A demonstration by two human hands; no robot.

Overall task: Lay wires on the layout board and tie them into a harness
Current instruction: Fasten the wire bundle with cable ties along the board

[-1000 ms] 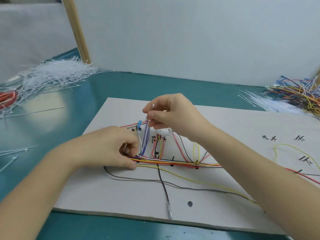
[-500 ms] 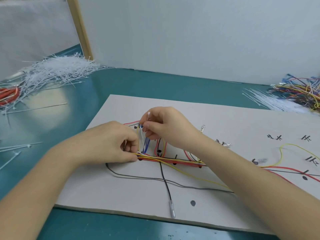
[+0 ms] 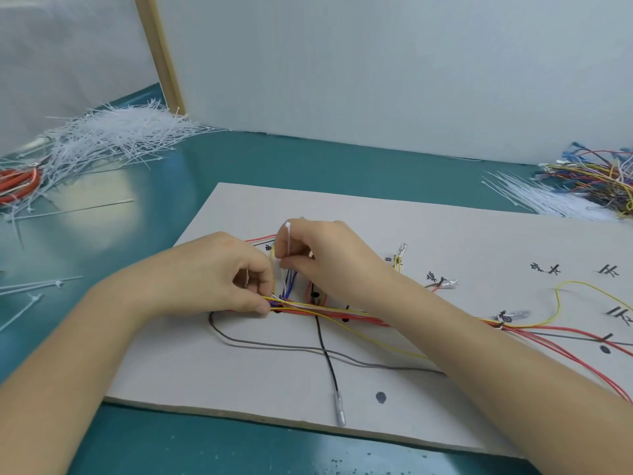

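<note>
A pale layout board with black marks lies on the teal table. Red, yellow, white and blue wires form a bundle running left to right across it. My left hand pinches the bundle's left end against the board. My right hand holds a white cable tie upright just above that spot, beside short blue wires. A grey wire and a black wire with a clear terminal lie loose toward the near edge.
A heap of white cable ties lies at the back left, next to an orange-handled tool. Loose ties lie at the left. More ties and a pile of coloured wires sit at the back right.
My right hand has come down toward the board with the cable tie, closer to my left hand. The blue wires stand lower. The view has shifted slightly.
</note>
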